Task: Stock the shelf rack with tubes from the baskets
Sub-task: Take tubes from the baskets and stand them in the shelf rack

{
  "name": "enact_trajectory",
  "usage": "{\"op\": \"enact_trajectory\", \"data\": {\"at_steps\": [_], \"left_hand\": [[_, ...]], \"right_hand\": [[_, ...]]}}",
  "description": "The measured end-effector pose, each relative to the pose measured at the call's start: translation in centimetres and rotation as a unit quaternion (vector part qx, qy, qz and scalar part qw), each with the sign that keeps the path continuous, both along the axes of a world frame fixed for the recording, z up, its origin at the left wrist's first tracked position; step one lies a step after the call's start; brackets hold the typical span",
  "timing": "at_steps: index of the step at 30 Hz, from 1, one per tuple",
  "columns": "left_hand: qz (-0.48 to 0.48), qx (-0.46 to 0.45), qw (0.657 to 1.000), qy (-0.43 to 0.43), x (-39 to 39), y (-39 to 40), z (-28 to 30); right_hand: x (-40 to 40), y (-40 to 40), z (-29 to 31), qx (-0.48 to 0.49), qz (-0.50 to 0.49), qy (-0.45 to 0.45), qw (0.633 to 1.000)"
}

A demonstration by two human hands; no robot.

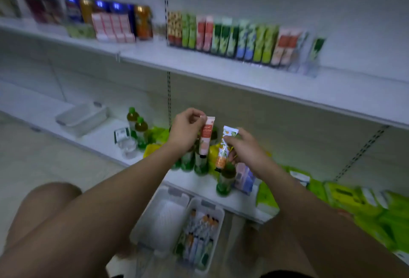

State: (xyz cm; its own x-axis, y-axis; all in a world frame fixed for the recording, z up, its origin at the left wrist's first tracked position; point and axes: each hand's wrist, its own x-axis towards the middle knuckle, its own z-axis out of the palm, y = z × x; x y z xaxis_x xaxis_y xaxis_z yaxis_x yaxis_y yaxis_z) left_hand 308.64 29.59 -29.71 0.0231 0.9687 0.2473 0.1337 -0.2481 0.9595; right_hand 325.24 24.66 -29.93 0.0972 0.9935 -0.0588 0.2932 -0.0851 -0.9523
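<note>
Ahead of me the upper shelf (221, 67) carries a clear rack (309, 65) packed with upright tubes (223, 36) in green, red and blue; only its right end holds a lone green tube (318, 48). Left of that sit boxes and cans (142, 21), all too blurred for me to read. On the lower shelf (106, 138), right behind my hands, stand green-capped bottles (141, 131) and yellow-green packs (345, 198) — they crowd the space beneath what I hold. An empty clear bin (80, 118) rests further left.

On the floor between my knees are two baskets: the left basket (159, 218) looks empty, the right basket (218, 215) holds loose tubes lying lengthwise, partly covered by my forearms.

My left hand (184, 131) pinches the crimped top of a pink tube (205, 137), cap hanging down. My right hand (245, 149) grips an orange-and-white tube (224, 149) around its middle, fingers curled — both tubes sit side by side, just apart, below the upper shelf.
</note>
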Motion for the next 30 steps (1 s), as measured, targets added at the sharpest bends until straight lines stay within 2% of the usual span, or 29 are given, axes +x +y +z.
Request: {"op": "enact_trajectory", "data": {"at_steps": [7, 14, 17, 19, 25, 30], "left_hand": [[-0.072, 0.089, 0.993, 0.006, 1.7, -1.6, 13.8], [-0.140, 0.155, 0.971, 0.113, 5.1, -1.2, 21.6], [-0.153, 0.181, 0.949, 0.207, 6.5, 0.9, 24.5], [-0.154, 0.195, 0.937, 0.246, 7.5, 2.6, 25.7], [-0.144, 0.244, 0.923, 0.260, 13.5, 9.4, 26.5], [-0.080, 0.303, 0.886, 0.341, 19.1, 14.6, 25.0]], "right_hand": [[3.0, -3.1, 13.7, 0.143, 0.010, -0.044, 0.989], [8.6, -2.8, 21.3, 0.194, -0.024, -0.157, 0.968], [11.3, -0.9, 23.4, 0.189, -0.023, -0.238, 0.952], [12.9, 0.8, 24.6, 0.184, -0.034, -0.269, 0.945], [18.1, 6.8, 25.7, 0.190, -0.086, -0.356, 0.911], [22.1, 11.8, 25.6, 0.171, -0.090, -0.359, 0.913]]}}
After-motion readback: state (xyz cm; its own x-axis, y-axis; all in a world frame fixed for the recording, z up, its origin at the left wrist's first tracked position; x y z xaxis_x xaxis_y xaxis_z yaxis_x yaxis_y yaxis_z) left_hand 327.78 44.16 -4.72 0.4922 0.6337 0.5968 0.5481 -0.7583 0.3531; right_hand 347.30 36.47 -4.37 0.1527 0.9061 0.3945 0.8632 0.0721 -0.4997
